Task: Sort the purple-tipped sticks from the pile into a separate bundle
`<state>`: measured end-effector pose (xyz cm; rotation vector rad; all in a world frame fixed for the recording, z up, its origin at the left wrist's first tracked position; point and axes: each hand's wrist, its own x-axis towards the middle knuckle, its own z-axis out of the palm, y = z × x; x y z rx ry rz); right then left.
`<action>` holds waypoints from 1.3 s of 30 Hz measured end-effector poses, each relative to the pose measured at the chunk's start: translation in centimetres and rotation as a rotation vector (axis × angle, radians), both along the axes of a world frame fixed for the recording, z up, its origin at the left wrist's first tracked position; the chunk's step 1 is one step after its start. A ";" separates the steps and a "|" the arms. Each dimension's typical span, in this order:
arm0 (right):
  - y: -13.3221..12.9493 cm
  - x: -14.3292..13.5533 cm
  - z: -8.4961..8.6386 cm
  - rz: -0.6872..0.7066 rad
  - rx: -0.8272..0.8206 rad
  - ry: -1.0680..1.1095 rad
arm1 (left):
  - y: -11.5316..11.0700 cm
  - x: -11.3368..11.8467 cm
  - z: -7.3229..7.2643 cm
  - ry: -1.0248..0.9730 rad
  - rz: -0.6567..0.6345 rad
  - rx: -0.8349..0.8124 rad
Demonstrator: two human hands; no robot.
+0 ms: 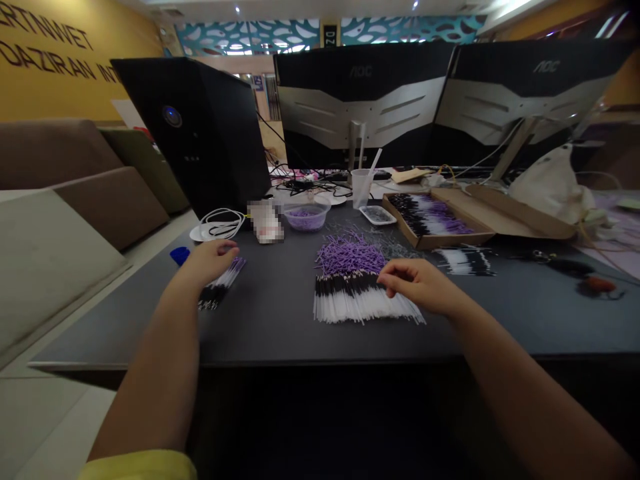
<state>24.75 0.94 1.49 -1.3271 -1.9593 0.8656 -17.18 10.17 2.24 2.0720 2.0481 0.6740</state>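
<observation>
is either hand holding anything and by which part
Cannot tell: the left hand is by the small stick bundle, the right hand by the large stick pile, neither grip clear.

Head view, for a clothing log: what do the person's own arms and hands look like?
The left hand and right hand are bare, with no gloves or watch showing. A yellow sleeve edges the left arm; no sleeve shows on the right arm.

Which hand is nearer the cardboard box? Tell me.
Right. The right hand is in front of the cardboard box; the left hand is well off to its left, by the small stick bundle.
</observation>
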 end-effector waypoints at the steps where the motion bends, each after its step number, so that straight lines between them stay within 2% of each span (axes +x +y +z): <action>1: 0.4 0.5 -0.1 -0.046 0.042 -0.019 | -0.4 1.1 -0.1 0.002 -0.018 -0.023; 3: 1.4 1.7 -0.5 -0.131 0.126 -0.087 | -1.5 3.7 -0.2 0.038 -0.083 -0.086; 7: 3.0 4.0 -1.6 -0.268 0.274 -0.297 | -4.8 9.5 -0.3 0.059 -0.325 -0.171; 10: 3.8 4.9 -2.5 -0.292 0.261 -0.414 | -6.9 12.8 -0.7 0.104 -0.451 -0.230; 13: 4.3 5.1 -3.3 -0.256 0.216 -0.500 | -7.8 14.5 -1.6 0.181 -0.464 -0.252; 18: 4.9 4.1 -3.0 -0.203 0.213 -0.631 | -7.8 15.2 -2.4 0.275 -0.452 -0.245; 24: 5.4 2.2 -2.1 -0.244 0.205 -0.817 | -7.9 15.5 -2.9 0.330 -0.407 -0.226; 32: 4.4 1.5 -2.6 -0.294 0.240 -0.880 | -7.2 15.2 -3.6 0.201 -0.388 -0.234; 39: 3.7 2.0 -3.1 -0.295 0.348 -0.808 | -6.7 14.7 -3.9 -0.027 -0.379 -0.126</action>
